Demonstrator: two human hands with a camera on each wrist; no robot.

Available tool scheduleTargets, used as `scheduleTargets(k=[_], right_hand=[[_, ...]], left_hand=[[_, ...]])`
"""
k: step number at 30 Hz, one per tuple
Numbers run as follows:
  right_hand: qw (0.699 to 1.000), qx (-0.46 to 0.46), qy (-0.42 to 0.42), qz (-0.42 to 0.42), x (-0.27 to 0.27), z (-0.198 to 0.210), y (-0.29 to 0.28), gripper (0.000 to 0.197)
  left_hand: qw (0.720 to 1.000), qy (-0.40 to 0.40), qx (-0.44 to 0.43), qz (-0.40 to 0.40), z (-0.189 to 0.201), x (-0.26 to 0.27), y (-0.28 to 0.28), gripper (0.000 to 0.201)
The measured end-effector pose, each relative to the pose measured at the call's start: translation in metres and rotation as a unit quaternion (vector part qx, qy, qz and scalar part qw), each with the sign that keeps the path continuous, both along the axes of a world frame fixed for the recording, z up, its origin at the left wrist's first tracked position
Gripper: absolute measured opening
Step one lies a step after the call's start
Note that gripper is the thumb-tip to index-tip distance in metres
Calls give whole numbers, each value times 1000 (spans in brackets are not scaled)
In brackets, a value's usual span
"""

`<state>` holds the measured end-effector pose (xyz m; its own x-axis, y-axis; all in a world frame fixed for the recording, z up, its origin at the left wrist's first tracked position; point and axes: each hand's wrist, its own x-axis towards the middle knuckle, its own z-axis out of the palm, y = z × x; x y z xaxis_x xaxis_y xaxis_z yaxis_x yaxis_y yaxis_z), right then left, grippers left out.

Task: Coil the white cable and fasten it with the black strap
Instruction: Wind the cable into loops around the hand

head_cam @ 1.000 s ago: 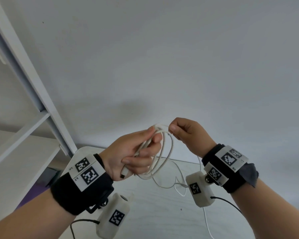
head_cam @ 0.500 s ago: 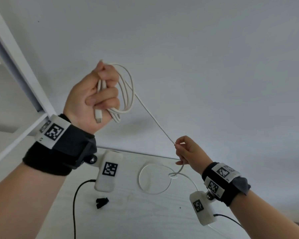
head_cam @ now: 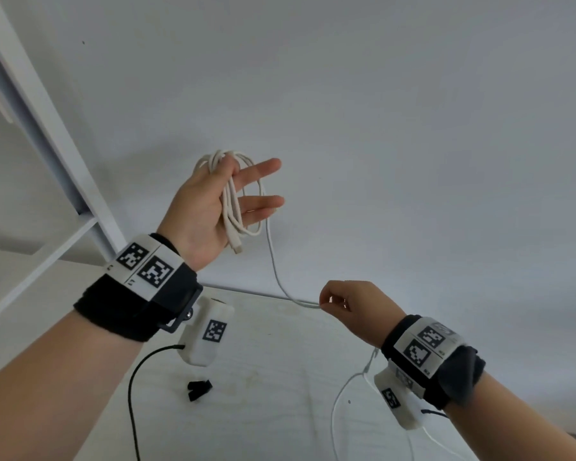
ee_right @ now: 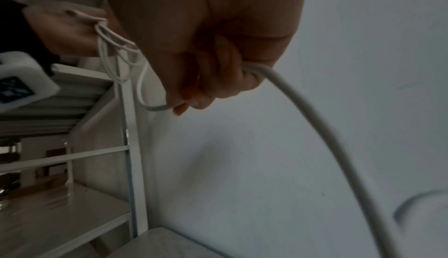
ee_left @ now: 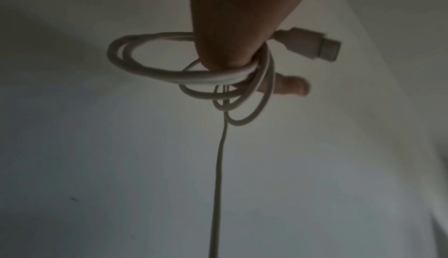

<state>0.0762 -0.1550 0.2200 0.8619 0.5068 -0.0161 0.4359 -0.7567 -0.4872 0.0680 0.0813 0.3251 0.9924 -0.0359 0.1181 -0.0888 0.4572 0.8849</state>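
Plain grey wall behind, pale desk below, white shelf frame off to the left.

White cable partly coiled: several loops hanging over the left hand, raised in front of the wall above the desk. Loops draped across the palm and hooked round the base of the thumb, fingers stretched out straight, not curled round the loops. USB plug dangling at the bottom of the coil near the heel of the palm; seen from the left wrist, plug sticking out to the right beside the thumb, loops wrapped round it, one strand dropping straight down.

From the coil, a single strand running down and to the right to the right hand, held lower, over the far edge of the desk. Pinched there between thumb and forefinger, other fingers curled in. From the right wrist, cable coming out of the closed fist and curving down out of view. Rest of the cable trailing beneath the right wrist in a loose curve on the desk.

Black strap lying folded on the desk, below the left wrist, well apart from the cable and untouched by both hands.

Black bands with white tags on both wrists, a small white camera block hung under each, thin black lead trailing from the left one.
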Motion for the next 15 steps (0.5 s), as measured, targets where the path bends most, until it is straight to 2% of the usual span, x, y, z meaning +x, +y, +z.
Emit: scheduleTargets(k=[3, 7, 11, 15], right_hand=[[997, -64, -17, 38, -10, 11, 11, 13], [992, -89, -29, 89, -21, 25, 21, 14], [991, -60, -38, 116, -24, 42, 23, 13], [990, 10, -54, 129, -21, 56, 20, 10]], left_hand=[[999, 1, -20, -27, -3, 0, -5, 20], [998, 33, 39, -49, -10, -2, -13, 22], [990, 67, 110, -62, -18, -7, -16, 19], [972, 81, 204, -85, -22, -14, -21, 31]])
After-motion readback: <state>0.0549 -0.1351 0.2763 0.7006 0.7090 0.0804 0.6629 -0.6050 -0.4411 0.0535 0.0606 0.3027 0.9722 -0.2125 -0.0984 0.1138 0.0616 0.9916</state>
